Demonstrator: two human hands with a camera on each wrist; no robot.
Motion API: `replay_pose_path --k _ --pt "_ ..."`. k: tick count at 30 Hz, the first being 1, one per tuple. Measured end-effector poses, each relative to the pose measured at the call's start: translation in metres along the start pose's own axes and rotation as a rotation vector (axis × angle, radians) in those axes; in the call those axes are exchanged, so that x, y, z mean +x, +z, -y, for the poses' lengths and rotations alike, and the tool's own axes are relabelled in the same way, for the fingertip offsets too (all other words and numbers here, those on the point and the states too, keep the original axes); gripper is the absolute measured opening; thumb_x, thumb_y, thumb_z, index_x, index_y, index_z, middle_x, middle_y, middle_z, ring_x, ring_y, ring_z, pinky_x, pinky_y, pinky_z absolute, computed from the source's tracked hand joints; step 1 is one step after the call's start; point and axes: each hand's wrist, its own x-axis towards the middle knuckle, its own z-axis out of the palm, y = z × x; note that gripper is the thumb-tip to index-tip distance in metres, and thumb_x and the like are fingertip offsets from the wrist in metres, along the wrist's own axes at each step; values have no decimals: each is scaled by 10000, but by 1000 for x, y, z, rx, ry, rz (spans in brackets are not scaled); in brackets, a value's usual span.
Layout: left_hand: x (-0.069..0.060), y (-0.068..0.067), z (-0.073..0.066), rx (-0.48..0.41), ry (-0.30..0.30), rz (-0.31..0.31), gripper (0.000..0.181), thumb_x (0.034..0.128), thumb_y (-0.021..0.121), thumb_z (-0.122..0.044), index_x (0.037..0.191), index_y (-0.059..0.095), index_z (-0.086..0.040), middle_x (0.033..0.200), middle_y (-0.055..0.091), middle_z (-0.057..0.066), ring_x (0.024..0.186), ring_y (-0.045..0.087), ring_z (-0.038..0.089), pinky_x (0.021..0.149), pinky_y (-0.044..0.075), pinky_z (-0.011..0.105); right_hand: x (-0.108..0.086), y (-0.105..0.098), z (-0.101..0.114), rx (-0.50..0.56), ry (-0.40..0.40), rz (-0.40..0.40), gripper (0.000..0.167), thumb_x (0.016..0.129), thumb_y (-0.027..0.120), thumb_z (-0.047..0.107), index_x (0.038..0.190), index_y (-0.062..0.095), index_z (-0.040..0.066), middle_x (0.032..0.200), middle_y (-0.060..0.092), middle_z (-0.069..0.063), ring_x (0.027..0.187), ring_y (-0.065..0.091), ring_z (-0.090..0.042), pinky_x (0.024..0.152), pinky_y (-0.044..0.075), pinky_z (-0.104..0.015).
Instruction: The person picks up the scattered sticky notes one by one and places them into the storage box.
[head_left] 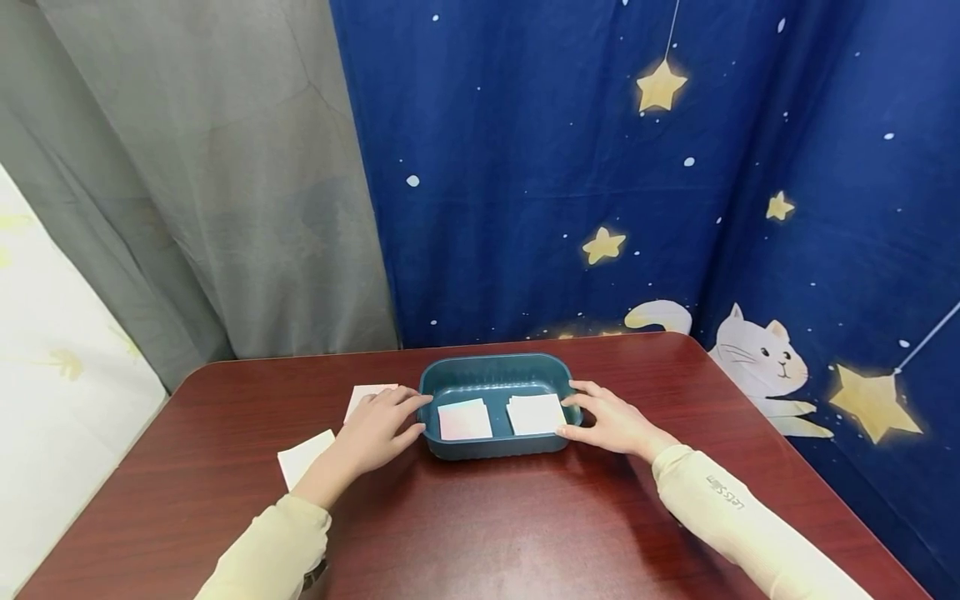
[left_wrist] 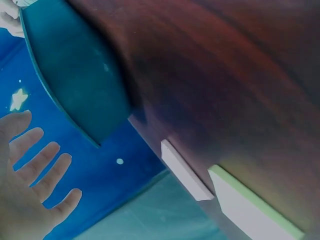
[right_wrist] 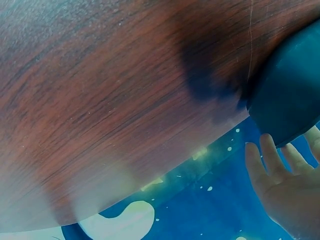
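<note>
A dark teal plastic bin (head_left: 495,450) with rounded corners sits on the table. Inside it are a pinkish-white square pad (head_left: 465,419) at the left and a stack of white squares (head_left: 536,415) at the right. My left hand (head_left: 381,427) is at the bin's left end, fingers spread towards the rim; in the left wrist view these fingers (left_wrist: 52,175) look apart from the bin wall. At the right end, my right hand (head_left: 611,421) has its fingers spread around the rim. In the right wrist view, its fingertips (right_wrist: 266,139) reach the bin's edge; firm contact is unclear.
Left of the bin, two white square pads lie on the reddish-brown table (head_left: 525,525): one (head_left: 303,460) partly under my left forearm, another (head_left: 367,398) behind my left hand. A grey curtain (head_left: 247,183) and a blue star-patterned curtain (head_left: 525,167) hang behind the table.
</note>
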Motion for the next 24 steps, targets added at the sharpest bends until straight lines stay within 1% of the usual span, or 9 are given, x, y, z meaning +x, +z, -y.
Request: replay_pose_path --k 4,13,17,24 --pt "-9 2 5 3 -20 -11 366 794 633 -248 1131 600 -112 1019 567 49 941 537 224 730 397 448 0 0 0 2 1 0 602 738 555 603 1129 593 147 1315 386 -81 1164 377 -281 828 378 -501" --pt "-27 0 16 13 -34 -46 372 779 644 -243 1121 604 -102 1031 569 73 952 540 240 737 402 465 0 1 -1 4 4 0 609 737 551 609 1132 591 147 1316 385 -77 1164 378 -279 824 378 -506" --pt "-34 0 23 5 -47 -55 372 772 653 -232 1115 605 -96 1029 570 57 946 545 229 739 403 464 0 1 -1 4 4 1 601 741 551 603 1132 591 149 1317 383 -76 1164 377 -281 822 378 -508" --pt "-46 -2 38 18 -92 -62 391 756 671 -227 1110 605 -76 1007 570 72 910 547 275 710 407 491 0 1 0 6 4 -1 597 742 556 597 1132 591 147 1318 382 -78 1161 381 -277 817 383 -505"
